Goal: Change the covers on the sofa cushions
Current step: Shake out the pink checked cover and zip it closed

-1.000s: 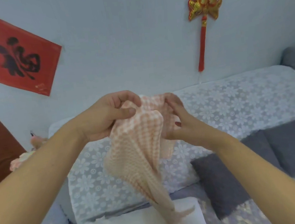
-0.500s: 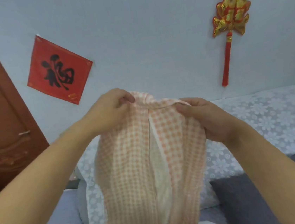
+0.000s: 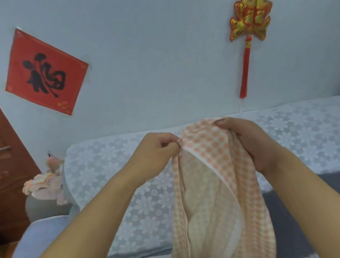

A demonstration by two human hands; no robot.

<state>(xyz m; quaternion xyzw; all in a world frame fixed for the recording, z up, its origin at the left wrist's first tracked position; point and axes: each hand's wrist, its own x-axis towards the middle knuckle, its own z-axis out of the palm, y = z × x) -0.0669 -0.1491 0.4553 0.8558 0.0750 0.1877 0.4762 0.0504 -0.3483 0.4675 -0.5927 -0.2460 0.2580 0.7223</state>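
My left hand (image 3: 157,151) and right hand (image 3: 249,141) each pinch the cover (image 3: 213,198) at its top edge, its length hanging straight down between them.

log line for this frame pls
step: opening cover | left hand: pinches checked cover edge | right hand: grips cover top | cover: held up, hanging over sofa
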